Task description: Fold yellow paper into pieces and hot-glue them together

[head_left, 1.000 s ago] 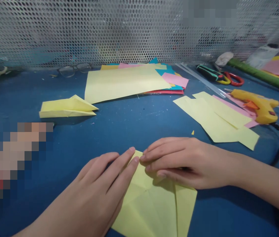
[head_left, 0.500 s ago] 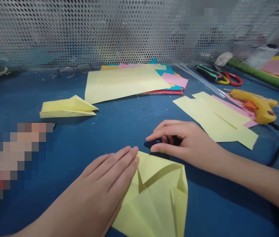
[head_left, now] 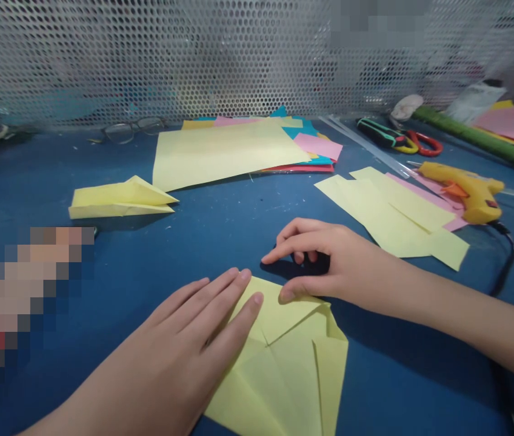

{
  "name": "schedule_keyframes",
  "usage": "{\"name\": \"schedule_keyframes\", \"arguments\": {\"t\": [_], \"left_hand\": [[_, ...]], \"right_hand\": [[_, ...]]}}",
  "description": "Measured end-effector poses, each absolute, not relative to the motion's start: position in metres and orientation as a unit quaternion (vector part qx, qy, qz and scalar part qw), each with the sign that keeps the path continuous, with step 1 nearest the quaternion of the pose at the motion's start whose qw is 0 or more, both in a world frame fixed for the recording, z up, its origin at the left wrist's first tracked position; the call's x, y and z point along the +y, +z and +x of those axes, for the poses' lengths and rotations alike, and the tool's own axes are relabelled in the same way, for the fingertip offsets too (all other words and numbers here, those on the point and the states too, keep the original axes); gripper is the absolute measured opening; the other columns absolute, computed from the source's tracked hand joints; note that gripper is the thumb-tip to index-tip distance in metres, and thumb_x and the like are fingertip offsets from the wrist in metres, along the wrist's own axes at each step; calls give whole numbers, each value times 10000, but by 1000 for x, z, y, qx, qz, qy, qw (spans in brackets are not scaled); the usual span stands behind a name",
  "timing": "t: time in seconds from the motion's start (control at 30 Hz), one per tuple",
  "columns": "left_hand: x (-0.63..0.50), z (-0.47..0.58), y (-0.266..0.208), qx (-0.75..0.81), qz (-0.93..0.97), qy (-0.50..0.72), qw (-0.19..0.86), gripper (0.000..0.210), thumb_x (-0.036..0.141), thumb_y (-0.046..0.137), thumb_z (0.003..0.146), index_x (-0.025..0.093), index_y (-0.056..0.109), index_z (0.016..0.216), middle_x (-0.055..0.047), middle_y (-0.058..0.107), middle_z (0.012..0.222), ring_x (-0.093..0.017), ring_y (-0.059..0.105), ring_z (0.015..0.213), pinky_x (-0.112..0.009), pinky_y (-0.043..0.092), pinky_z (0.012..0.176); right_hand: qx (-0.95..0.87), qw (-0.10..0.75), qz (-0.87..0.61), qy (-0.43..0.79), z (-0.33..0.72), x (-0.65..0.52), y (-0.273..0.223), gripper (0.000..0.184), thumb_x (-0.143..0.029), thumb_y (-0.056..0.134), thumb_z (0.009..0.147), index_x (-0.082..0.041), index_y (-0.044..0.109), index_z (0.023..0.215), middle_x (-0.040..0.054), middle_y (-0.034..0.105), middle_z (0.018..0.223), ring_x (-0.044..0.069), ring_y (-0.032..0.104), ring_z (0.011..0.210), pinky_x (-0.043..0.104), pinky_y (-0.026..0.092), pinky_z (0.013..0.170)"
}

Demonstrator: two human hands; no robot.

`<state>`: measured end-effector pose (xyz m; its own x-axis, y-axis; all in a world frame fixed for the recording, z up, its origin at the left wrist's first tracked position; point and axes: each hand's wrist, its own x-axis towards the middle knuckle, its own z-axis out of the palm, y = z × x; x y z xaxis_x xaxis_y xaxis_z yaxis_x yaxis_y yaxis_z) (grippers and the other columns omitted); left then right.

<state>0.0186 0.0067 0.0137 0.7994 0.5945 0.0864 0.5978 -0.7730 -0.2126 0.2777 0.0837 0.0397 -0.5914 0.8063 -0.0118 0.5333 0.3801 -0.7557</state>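
A sheet of yellow paper (head_left: pixel 284 369) with several folds lies on the blue table right before me; its top flap is turned down toward the middle. My left hand (head_left: pixel 193 345) rests flat on the paper's left side, fingers stretched out and the fingertips at its top edge. Over the top right edge is my right hand (head_left: pixel 330 260), thumb on the flap and the other fingers bent and apart from it. Nothing is gripped by either hand. Farther off to the left sits a folded yellow paper plane (head_left: pixel 120 198).
Behind are a stack of coloured paper (head_left: pixel 225 154) and eyeglasses (head_left: pixel 123 132). At right lie cut yellow paper pieces (head_left: pixel 393 212), a yellow glue gun (head_left: pixel 463 188) with a black cord, red-and-yellow-handled scissors (head_left: pixel 427 144) and a green stick (head_left: pixel 479 139). A perforated panel (head_left: pixel 239 60) stands behind.
My right hand has come down, its thumb now on the flap, which lies flatter. My left thumb or index finger has spread from the others. The view has shifted slightly.
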Motion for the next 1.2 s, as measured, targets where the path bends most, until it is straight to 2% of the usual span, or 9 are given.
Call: {"name": "schedule_keyframes", "arguments": {"t": [0.07, 0.13, 0.23, 0.37, 0.6, 0.8, 1.0, 1.1, 1.2], "left_hand": [[7, 18, 15, -311, -942, 6, 125, 751, 59, 352, 784, 149, 292, 1527, -109, 311, 1615, -273, 191, 1511, -461, 481, 1058], [8, 17, 16, -306, -943, 18, 131, 767, 50, 352, 773, 146, 283, 1531, -118, 296, 1619, -284, 200, 1508, -469, 495, 1044], [7, 17, 16, -303, -943, 27, 132, 779, 38, 356, 763, 141, 280, 1532, -132, 278, 1622, -293, 225, 1500, -477, 507, 1031], [7, 17, 16, -307, -943, 18, 127, 787, 14, 349, 756, 153, 288, 1528, -122, 285, 1622, -280, 241, 1496, -458, 494, 1047], [8, 17, 14, -302, -944, 1, 132, 772, 34, 374, 759, 147, 302, 1520, -118, 268, 1632, -277, 151, 1518, -445, 472, 1066], [9, 17, 13, -304, -945, -13, 121, 771, 32, 374, 756, 139, 306, 1516, -122, 303, 1618, -276, 146, 1519, -442, 455, 1083], [9, 17, 14, -301, -945, -14, 124, 769, 37, 368, 756, 147, 310, 1514, -115, 311, 1615, -262, 157, 1518, -440, 452, 1085], [9, 16, 14, -303, -945, -15, 123, 780, 33, 363, 751, 145, 301, 1521, -113, 321, 1611, -263, 185, 1511, -433, 440, 1093], [9, 16, 12, -304, -944, -24, 125, 779, 23, 347, 755, 155, 301, 1522, -102, 330, 1608, -256, 185, 1512, -420, 435, 1091]], "right_hand": [[-817, 157, -409, 375, 280, 84, 42, 363, -414, 807, 788, -273, 749, 1118, 8, 584, 1065, 129, 560, 794, 254, 477, 658], [-822, 133, -408, 374, 284, 85, 45, 433, -450, 799, 789, -301, 716, 1187, 10, 568, 1127, 162, 581, 940, 285, 493, 799], [-825, 101, -417, 368, 291, 84, 48, 555, -525, 799, 762, -367, 654, 1274, 7, 521, 1234, 216, 524, 1148, 353, 441, 982], [-826, 76, -408, 380, 299, 84, 49, 667, -572, 804, 730, -421, 583, 1340, -6, 458, 1335, 239, 445, 1265, 384, 381, 1070], [-817, 103, -405, 397, 299, 89, 49, 486, -531, 673, 882, -337, 610, 1323, 15, 539, 1255, 197, 555, 1091, 342, 460, 949], [-839, 89, -392, 368, 300, 86, 49, 546, -481, 721, 854, -363, 574, 1366, 4, 533, 1307, 204, 537, 1186, 342, 444, 1020], [-845, 47, -367, 386, 313, 91, 54, 611, -473, 727, 848, -419, 506, 1415, -12, 454, 1449, 227, 511, 1274, 340, 490, 991], [-864, 39, -300, 402, 320, 96, 60, 417, -324, 596, 962, -377, 566, 1375, 2, 502, 1429, 192, 519, 1289, 331, 465, 1028], [-884, 10, -245, 399, 321, 95, 68, 450, -128, 560, 939, -361, 628, 1318, 2, 564, 1388, 179, 530, 1293, 353, 433, 1066]]}}
